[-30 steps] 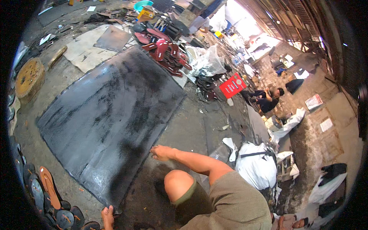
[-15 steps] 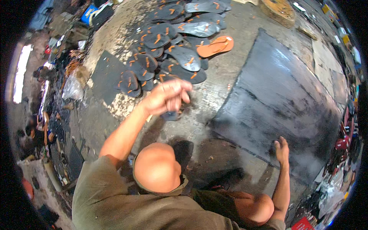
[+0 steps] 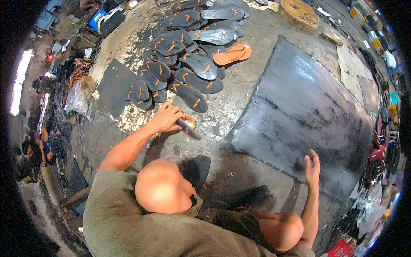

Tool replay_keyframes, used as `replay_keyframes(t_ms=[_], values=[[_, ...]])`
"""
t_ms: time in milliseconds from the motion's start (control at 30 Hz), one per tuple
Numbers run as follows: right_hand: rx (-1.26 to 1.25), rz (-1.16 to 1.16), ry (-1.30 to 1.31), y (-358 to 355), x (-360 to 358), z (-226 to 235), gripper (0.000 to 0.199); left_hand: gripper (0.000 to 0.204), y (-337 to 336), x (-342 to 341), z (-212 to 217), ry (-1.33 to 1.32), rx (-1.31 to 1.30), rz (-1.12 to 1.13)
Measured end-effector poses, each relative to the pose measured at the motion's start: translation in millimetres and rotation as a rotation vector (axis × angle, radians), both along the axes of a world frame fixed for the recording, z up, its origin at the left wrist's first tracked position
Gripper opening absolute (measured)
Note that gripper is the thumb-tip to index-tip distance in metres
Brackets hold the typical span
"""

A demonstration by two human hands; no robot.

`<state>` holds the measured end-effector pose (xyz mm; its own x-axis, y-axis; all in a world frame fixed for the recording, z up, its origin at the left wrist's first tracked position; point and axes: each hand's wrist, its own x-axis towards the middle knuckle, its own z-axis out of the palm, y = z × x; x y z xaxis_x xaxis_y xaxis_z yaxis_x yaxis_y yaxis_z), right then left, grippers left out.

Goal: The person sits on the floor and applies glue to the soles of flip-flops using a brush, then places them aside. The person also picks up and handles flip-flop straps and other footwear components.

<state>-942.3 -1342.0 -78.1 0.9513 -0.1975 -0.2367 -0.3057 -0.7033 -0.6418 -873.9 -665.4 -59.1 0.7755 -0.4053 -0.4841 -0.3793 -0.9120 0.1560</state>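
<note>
On the workshop floor (image 3: 257, 98), I see the left hand (image 3: 166, 118) clenched on a dark tool (image 3: 188, 127) just below the sandal pile (image 3: 188, 64), its long axis pointing right toward the rubber sheet (image 3: 299, 107), where the right hand (image 3: 312, 165) rests open.

- 1 big black rubber sheet (image 3: 306, 115) lying flat
- 1 smaller black sheet (image 3: 112, 85)
- approx. 20 black sandal soles (image 3: 188, 64) piling up
- 1 orange sandal (image 3: 232, 54)
- 1 round wooden block (image 3: 299, 13)

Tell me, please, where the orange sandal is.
Head view, upper middle: orange sandal at the black sandal pile's right edge, left of the black sheet.
</note>
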Motion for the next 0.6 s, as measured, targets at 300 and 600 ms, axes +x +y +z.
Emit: replay_keyframes(t_ms=[300, 600], values=[[0.119, 0.445, -0.312, 149.7, 62.4, 94.3, 0.065, 0.053, -147.7, 56.8, 92.1, 0.709, -1.202, 0.825], [0.465, 0.468, -0.208, 164.7, 110.6, 141.2, 0.03, 0.07, -189.7, 99.0, 91.7, 1.173, -1.322, 0.517]])
